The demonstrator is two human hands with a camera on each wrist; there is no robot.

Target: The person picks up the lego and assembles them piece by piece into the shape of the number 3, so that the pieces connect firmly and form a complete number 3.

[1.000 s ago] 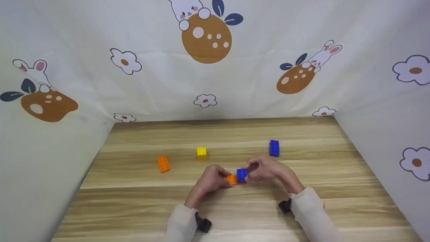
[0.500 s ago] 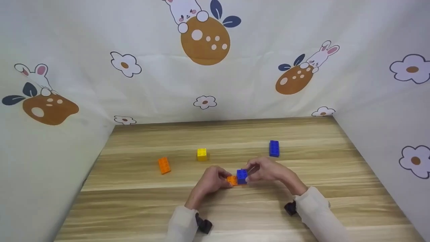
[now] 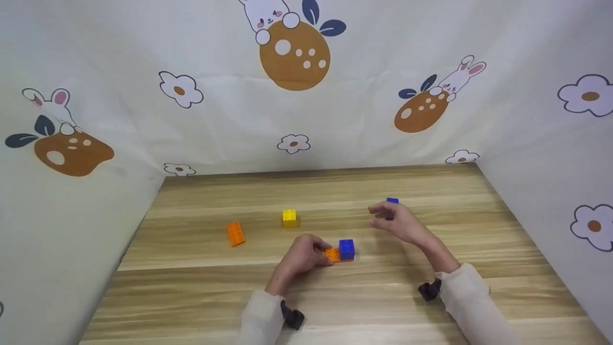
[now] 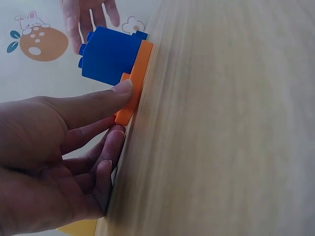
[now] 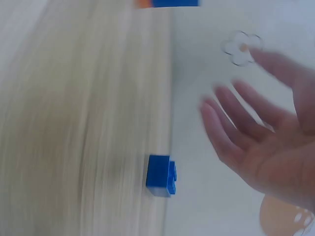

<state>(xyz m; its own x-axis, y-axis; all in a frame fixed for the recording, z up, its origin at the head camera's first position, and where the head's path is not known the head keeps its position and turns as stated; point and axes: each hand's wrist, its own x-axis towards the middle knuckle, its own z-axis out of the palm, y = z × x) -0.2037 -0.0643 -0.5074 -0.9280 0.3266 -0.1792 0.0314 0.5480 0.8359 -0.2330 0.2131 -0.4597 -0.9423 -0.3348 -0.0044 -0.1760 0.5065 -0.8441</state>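
Observation:
My left hand [image 3: 306, 254] pinches the left end of a flat orange building brick [image 4: 140, 81] between thumb and fingers, down on the tabletop. A taller blue building brick [image 3: 346, 249] sits upright on the right part of that orange one. My right hand [image 3: 400, 223] is in the air to the upper right, fingers spread and loosely bent with nothing between them. In the head view it overlaps a second blue brick [image 3: 392, 201], hiding most of it. The right wrist view shows this blue brick [image 5: 159, 175] on the table, apart from the fingers.
A yellow brick [image 3: 289, 218] stands behind my left hand. Farther left lies another orange brick [image 3: 235, 234]. A printed cloth [image 3: 230, 120] rises along the back and sides of the wooden table [image 3: 201, 292].
My right hand has let go of the blue brick on the orange one and moved up and to the right, over the other blue brick. The left hand stays in place.

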